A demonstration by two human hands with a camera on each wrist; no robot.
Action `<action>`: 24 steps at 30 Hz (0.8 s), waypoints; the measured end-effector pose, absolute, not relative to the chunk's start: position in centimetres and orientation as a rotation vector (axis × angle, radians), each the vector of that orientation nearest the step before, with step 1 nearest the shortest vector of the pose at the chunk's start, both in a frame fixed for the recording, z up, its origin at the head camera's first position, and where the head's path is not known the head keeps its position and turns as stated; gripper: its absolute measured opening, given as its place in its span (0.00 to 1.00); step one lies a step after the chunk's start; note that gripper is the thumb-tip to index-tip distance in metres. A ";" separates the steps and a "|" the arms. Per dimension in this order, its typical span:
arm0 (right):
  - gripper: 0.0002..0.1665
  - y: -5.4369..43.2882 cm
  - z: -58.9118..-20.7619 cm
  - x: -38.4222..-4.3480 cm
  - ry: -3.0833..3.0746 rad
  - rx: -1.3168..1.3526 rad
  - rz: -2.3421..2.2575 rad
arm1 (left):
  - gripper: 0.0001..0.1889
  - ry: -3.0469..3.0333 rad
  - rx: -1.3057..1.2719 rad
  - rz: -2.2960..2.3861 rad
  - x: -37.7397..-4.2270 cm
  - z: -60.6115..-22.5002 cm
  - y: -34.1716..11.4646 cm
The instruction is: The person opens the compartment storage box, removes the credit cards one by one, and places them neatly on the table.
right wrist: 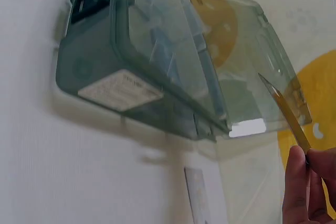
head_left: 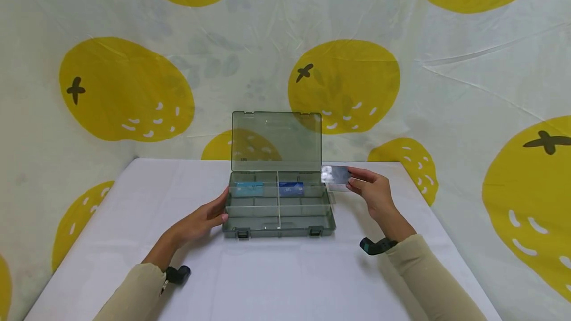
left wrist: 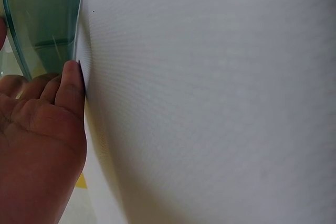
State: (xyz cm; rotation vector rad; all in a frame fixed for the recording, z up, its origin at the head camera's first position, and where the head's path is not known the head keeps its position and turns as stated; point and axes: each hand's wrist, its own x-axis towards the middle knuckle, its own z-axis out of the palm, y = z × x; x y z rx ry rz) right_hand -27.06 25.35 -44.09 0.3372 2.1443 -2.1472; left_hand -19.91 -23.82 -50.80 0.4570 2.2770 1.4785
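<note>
A grey-green see-through compartment box point(head_left: 280, 233) sits on the table, its lid point(head_left: 276, 142) raised at the back. My left hand point(head_left: 201, 219) rests against the box's left side, fingertips on the wall point(left wrist: 44, 51). A thin, shiny grey card point(head_left: 335, 175) is pinched between thumb and fingers of my right hand point(head_left: 373, 192), raised beside the box's back right corner. In the right wrist view this card point(right wrist: 286, 114) appears almost edge-on. Inside the back compartments are a light blue card point(head_left: 249, 188) on the left and a dark blue card point(head_left: 291, 189) on the right.
Another flat card point(right wrist: 197, 195) lies on the white table point(head_left: 267, 276) to the right of the box. Clear dividers point(head_left: 250, 208) split the box's inside. Behind the table hangs a white cloth point(head_left: 250, 73) printed with yellow fruit.
</note>
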 end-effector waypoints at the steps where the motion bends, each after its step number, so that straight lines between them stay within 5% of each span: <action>1: 0.28 25.6 -44.2 -27.2 2.141 0.352 -2.148 | 0.46 2.280 0.458 1.474 -19.9 -50.8 -23.8; 24: 0.29 28.8 -47.0 -28.0 2.172 0.528 -2.001 | 0.47 2.312 0.449 1.438 -19.7 -50.7 -23.9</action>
